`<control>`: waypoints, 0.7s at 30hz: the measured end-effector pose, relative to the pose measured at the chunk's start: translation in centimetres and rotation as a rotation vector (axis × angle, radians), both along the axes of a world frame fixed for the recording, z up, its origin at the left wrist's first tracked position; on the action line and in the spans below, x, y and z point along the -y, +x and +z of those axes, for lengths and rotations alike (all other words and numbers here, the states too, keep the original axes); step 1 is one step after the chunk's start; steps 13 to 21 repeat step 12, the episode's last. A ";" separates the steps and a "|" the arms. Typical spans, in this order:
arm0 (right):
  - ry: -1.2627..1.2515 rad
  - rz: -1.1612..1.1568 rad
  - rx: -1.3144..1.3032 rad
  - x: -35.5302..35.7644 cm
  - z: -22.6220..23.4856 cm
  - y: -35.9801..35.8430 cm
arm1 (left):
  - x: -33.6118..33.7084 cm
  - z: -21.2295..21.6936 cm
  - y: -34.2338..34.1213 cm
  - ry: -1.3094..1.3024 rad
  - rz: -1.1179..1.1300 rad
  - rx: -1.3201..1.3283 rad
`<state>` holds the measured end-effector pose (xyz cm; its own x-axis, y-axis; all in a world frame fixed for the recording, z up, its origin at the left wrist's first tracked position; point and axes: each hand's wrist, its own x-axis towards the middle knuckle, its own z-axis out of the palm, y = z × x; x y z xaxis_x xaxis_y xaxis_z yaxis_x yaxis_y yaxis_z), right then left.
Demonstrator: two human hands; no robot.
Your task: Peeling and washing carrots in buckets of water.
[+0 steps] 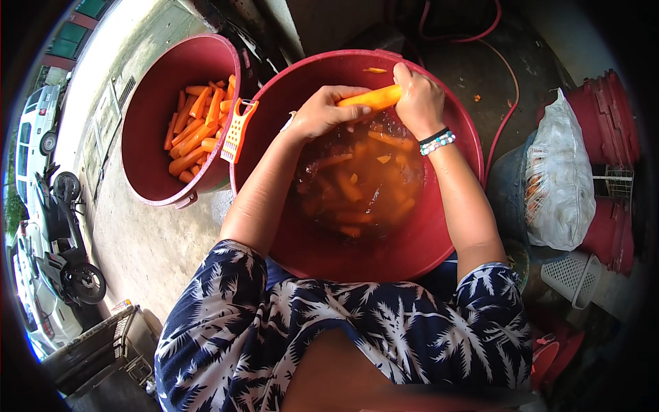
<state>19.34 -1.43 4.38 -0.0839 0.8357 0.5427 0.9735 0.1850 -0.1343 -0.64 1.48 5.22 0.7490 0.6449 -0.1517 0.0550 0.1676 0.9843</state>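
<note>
A thick orange carrot (372, 100) is held between my two hands above a large red tub (288, 237). My left hand (331, 108) grips its left end, with the fingers partly hidden behind it. Around the right end my right hand (420, 103) is closed, below a wrist with a beaded bracelet and a dark band. In the tub, murky brownish water (322, 185) covers several carrots lying under the surface, and bits of peel float on it. An orange grater-like slotted tool (239, 130) hangs over the tub's left rim.
To the left stands a second red tub (147, 103) with many peeled carrots (195, 130) inside. At right are a white sack (561, 178) in a dark bin, stacked red crates (609, 117) and a white basket (572, 278). A red hose (504, 130) runs along the floor.
</note>
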 end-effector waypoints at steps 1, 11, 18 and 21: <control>-0.040 -0.012 -0.011 -0.1 -0.3 -0.2 | 0.0 -0.2 -0.1 0.001 -0.003 0.000; -0.049 -0.070 -0.077 -0.3 -0.6 0.3 | 1.4 5.3 -3.5 0.587 0.232 -0.332; -0.001 -0.125 0.003 -0.7 -0.5 1.0 | 2.0 6.5 -5.3 0.624 0.377 -0.336; -0.001 -0.125 0.003 -0.7 -0.5 1.0 | 2.0 6.5 -5.3 0.624 0.377 -0.336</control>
